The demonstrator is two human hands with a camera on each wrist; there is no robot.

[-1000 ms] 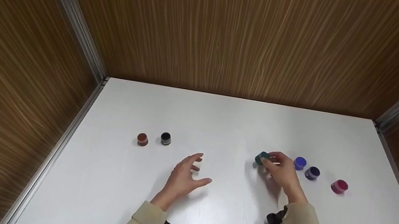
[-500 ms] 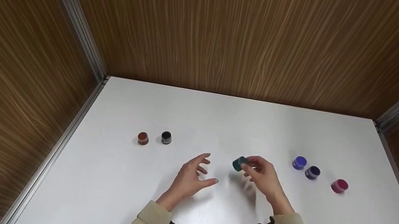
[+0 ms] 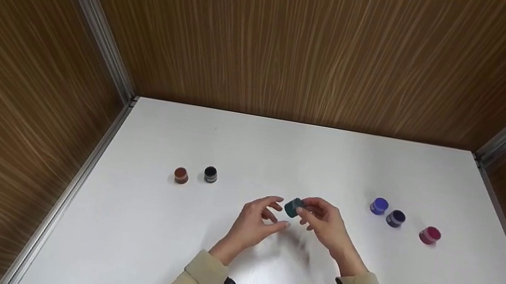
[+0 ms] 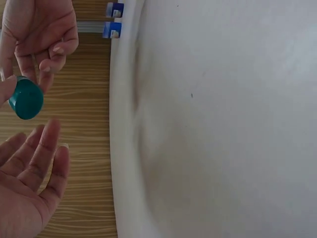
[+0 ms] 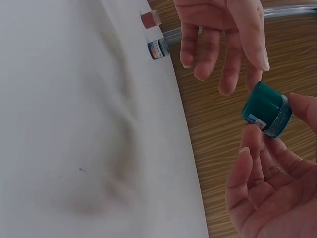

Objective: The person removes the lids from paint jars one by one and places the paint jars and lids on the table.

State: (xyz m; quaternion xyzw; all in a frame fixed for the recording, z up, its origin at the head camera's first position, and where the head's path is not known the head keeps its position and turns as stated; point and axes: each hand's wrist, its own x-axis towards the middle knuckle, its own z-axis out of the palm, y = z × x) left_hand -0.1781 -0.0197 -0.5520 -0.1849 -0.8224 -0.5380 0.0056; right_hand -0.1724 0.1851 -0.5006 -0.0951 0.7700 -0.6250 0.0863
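Tilted above the white table, a small green paint jar [image 3: 293, 207] is pinched between the thumb and fingers of my right hand [image 3: 327, 229]. In the right wrist view the jar [image 5: 267, 110] shows a small label on its side. My left hand [image 3: 253, 223] is spread just left of the jar, fingers apart and holding nothing. In the left wrist view the jar's rounded green end [image 4: 27, 100] hangs between the two hands, close above the left fingertips.
On the white table [image 3: 138, 246], an orange-brown jar [image 3: 181, 176] and a black jar [image 3: 210, 174] stand at left. A blue jar [image 3: 379, 206], a dark purple jar [image 3: 395, 218] and a pinkish-red jar [image 3: 430, 235] stand at right. Wood-grain panels [image 3: 270, 37] enclose the table.
The right hand has carried the green jar leftward from beside the blue jar to the middle. The left hand has shifted right toward it, fingers still spread.
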